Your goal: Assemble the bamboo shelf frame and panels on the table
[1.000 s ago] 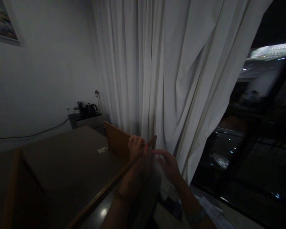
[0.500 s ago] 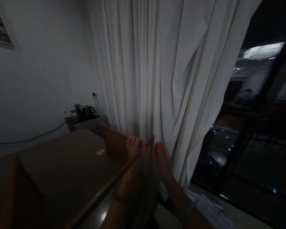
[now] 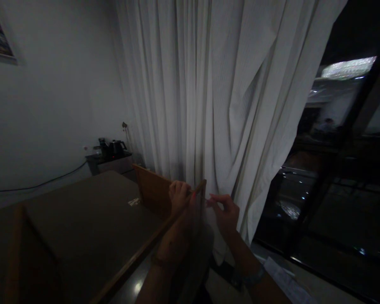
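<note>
My left hand (image 3: 180, 197) is curled shut at the top corner of a wooden rail (image 3: 136, 257), holding a thin grey sheer cloth (image 3: 193, 249) that hangs down over my forearm. Just right of it, my right hand (image 3: 225, 212) pinches thumb and fingers together at the edge of the same cloth. Both hands are in front of a white pleated curtain (image 3: 215, 105). The room is dim, so the cloth's outline is faint.
A dark flat surface with wooden borders (image 3: 82, 219) lies at the left. A small side table with a kettle (image 3: 115, 147) stands by the wall, with a cable along it. A dark window (image 3: 335, 177) with reflections is at the right. Pale paper (image 3: 285, 283) lies below.
My right hand went from open, fingers stretched out, to a pinch at the cloth's edge. My left hand has stayed curled at the rail's corner.
</note>
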Motion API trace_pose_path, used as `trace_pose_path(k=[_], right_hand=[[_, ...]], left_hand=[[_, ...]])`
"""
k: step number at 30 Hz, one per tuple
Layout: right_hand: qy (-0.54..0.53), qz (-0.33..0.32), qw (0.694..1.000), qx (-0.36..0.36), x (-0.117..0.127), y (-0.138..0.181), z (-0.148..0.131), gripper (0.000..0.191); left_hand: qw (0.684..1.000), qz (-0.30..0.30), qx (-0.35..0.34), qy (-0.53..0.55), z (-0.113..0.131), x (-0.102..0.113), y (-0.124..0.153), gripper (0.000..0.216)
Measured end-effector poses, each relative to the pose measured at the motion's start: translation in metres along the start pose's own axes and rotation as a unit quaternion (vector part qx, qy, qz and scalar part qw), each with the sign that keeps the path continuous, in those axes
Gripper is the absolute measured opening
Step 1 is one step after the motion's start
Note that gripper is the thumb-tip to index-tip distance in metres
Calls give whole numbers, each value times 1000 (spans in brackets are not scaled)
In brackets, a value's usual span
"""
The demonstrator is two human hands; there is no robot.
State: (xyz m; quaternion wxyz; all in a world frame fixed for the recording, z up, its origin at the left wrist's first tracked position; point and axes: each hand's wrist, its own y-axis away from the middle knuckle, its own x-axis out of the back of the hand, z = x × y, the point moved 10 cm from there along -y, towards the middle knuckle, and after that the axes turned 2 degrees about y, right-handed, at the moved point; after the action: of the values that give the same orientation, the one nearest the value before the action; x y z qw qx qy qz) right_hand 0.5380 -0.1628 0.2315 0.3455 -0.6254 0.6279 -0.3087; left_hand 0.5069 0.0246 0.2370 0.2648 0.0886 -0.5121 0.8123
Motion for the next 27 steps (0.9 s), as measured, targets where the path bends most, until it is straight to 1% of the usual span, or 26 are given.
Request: trace_pose_path(k=[2, 5, 8, 9, 11, 14, 15, 17, 19, 21, 24, 27], right_hand=[[33, -25, 998, 56, 1, 0, -8, 18], [69, -66, 986, 133, -1, 2, -19, 24], [88, -92, 971, 203, -3, 3, -28, 25], [91, -97, 967, 219, -4, 3, -29, 24], [89, -99, 965, 226, -4, 0, -26, 20], [85, -99, 971, 200, -4, -8, -21, 5], [86, -103, 973, 189, -6, -10, -21, 7], [84, -120, 977, 157, -10, -12, -21, 20], [70, -138, 983, 94, -14, -13, -17, 32], [47, -153, 987, 23, -18, -12, -13, 38], [15, -174, 984, -47, -23, -7, -10, 39], [-2, -192, 979, -72, -26, -3, -6, 37]], left_hand=[[1000, 3, -16, 8, 7, 4, 1, 9], [999, -1, -31, 20, 16, 13, 4, 9], [999, -14, -36, 26, 22, 17, 5, 9], [999, -19, -37, 26, 22, 17, 5, 9], [999, -22, -36, 24, 22, 17, 4, 9], [999, -12, -34, 22, 20, 18, 3, 8], [999, -12, -36, 25, 21, 17, 3, 8], [999, -19, -41, 30, 22, 17, 4, 9], [999, -25, -36, 32, 23, 17, 4, 10], [999, -33, -27, 30, 23, 17, 4, 11], [998, -40, -21, 32, 24, 17, 4, 11], [999, -29, -25, 37, 23, 17, 3, 12]])
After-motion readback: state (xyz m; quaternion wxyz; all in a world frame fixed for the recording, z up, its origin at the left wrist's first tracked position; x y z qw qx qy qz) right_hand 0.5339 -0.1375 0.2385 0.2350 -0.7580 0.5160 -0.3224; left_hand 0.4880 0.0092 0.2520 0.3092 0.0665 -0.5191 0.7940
